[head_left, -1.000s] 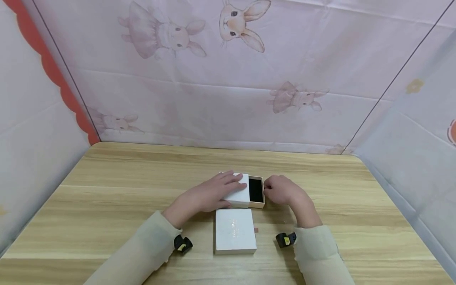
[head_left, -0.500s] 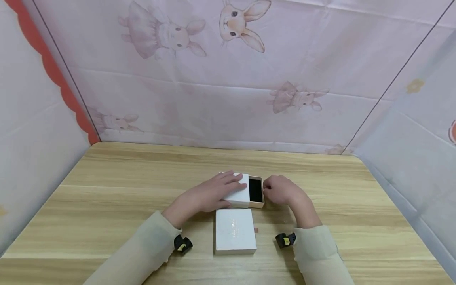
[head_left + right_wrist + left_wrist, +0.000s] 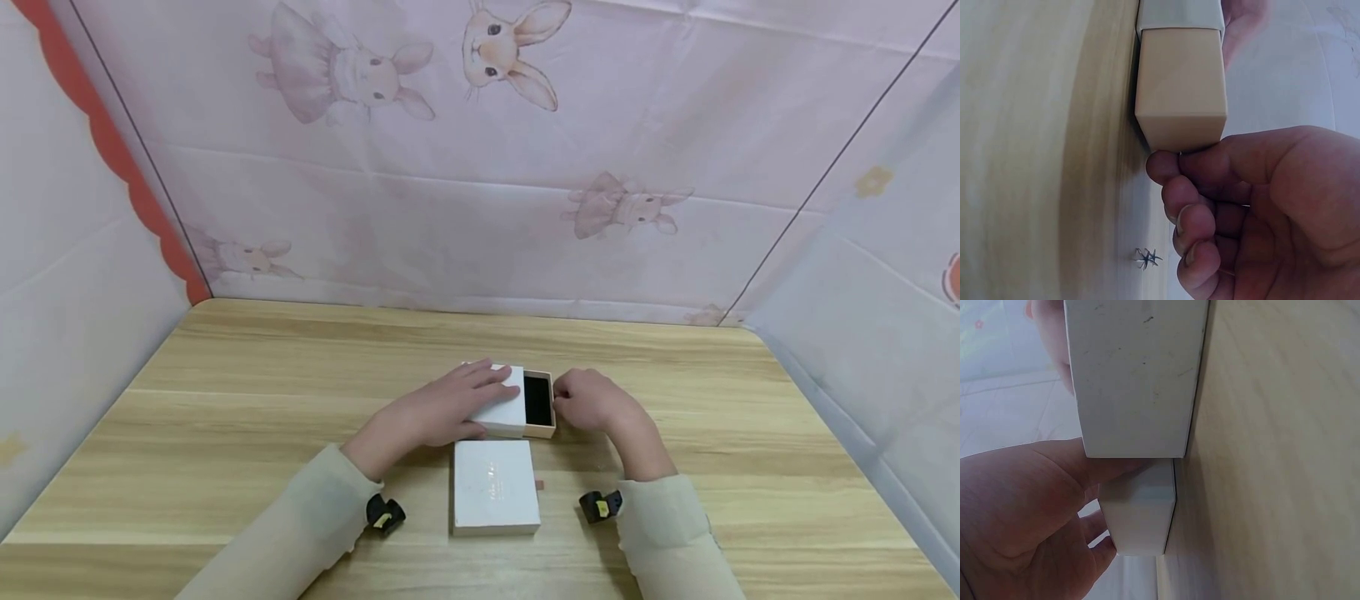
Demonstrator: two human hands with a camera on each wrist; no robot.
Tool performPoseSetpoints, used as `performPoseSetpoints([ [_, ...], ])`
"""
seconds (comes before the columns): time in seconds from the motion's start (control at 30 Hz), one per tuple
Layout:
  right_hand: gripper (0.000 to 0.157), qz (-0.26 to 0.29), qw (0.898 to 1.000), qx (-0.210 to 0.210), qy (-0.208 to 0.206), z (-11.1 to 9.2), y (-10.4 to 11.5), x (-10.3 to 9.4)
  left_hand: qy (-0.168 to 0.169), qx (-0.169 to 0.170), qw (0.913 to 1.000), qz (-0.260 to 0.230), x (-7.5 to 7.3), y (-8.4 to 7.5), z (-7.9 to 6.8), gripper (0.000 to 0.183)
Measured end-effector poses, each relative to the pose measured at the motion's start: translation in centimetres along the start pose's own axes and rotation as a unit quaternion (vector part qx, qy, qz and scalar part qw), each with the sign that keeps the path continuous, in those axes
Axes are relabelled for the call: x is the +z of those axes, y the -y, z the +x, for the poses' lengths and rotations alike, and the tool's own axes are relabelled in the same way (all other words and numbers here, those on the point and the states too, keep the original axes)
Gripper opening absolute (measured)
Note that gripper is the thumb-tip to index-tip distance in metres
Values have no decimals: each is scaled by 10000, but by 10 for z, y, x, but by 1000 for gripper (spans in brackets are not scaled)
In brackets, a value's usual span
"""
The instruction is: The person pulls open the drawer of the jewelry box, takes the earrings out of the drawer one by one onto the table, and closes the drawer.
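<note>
A white sliding drawer box [image 3: 504, 414] lies on the table with its peach drawer [image 3: 541, 432] partly out to the right, showing a black lining. My left hand [image 3: 438, 410] holds the white sleeve, fingers over the top and thumb along the near side. At the drawer's outer end, my right hand [image 3: 597, 402] has thumb and index fingertip pinched together; whatever lies between them is hidden. In the right wrist view those fingertips meet right at the end of the drawer [image 3: 1180, 81]. A second white box [image 3: 495, 487], closed, lies just in front, with gold lettering and a pinkish tab.
The wooden table [image 3: 300, 358] meets pink rabbit-print cloth [image 3: 450, 225] at the back and pale cloth at both sides. A small silver star-shaped piece [image 3: 1147, 257] shows beyond my right fingers. Black wrist devices [image 3: 386, 515] sit at both cuffs.
The drawer and my right hand have shifted very slightly left, towards the sleeve. My left hand and the second box have stayed where they were.
</note>
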State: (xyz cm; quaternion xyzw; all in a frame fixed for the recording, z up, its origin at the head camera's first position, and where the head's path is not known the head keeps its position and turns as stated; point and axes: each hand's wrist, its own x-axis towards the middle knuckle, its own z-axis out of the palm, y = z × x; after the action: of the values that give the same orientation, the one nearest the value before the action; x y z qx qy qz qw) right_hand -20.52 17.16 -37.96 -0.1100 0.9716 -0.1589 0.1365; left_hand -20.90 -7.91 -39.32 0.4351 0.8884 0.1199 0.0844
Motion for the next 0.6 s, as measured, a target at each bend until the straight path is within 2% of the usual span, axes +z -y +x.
performPoseSetpoints([
  [0.6, 30, 1, 10000, -1, -57, -1, 2, 1, -2, 65, 10000, 8, -1, 0, -1, 64],
])
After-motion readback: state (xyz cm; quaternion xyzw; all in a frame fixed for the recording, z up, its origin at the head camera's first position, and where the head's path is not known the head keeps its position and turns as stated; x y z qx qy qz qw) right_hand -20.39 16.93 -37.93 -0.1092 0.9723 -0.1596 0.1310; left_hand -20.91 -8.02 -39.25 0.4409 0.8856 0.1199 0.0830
